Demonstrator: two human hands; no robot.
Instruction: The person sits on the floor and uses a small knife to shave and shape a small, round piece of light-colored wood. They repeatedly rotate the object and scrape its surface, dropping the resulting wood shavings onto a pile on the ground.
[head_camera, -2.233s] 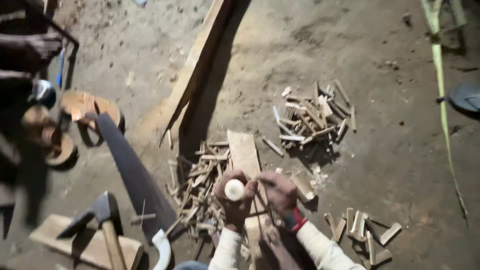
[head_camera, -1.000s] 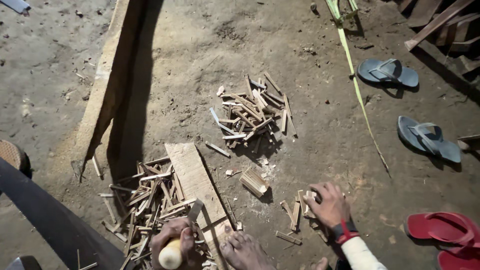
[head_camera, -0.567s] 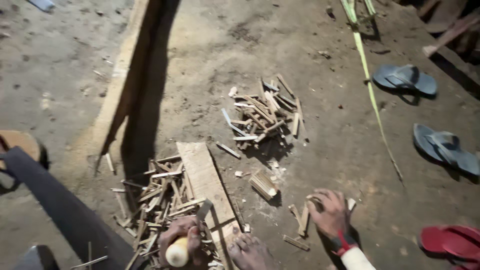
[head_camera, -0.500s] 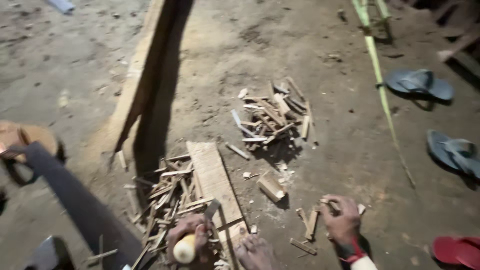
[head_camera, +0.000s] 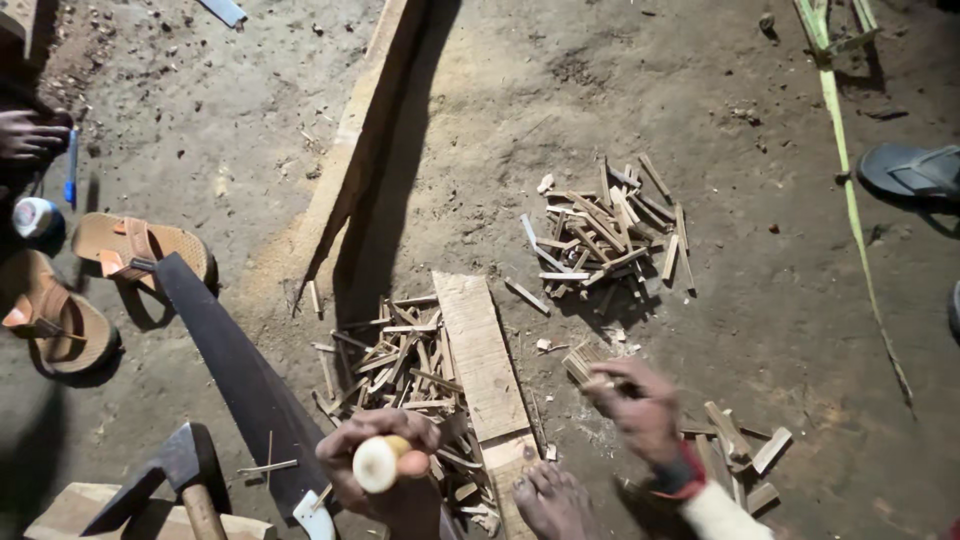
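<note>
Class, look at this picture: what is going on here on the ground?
A person sits on a dirt floor splitting wood into small sticks. The left hand grips a tool with a pale round handle. The right hand is picking up a small wood block. A flat board lies between them, with one stick pile beside it and another pile farther off. A saw, an axe and sandals lie at the left.

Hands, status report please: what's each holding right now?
Left hand gripping pale round handle. Right hand picking small wood block. Board between; stick pile beside it.
</note>
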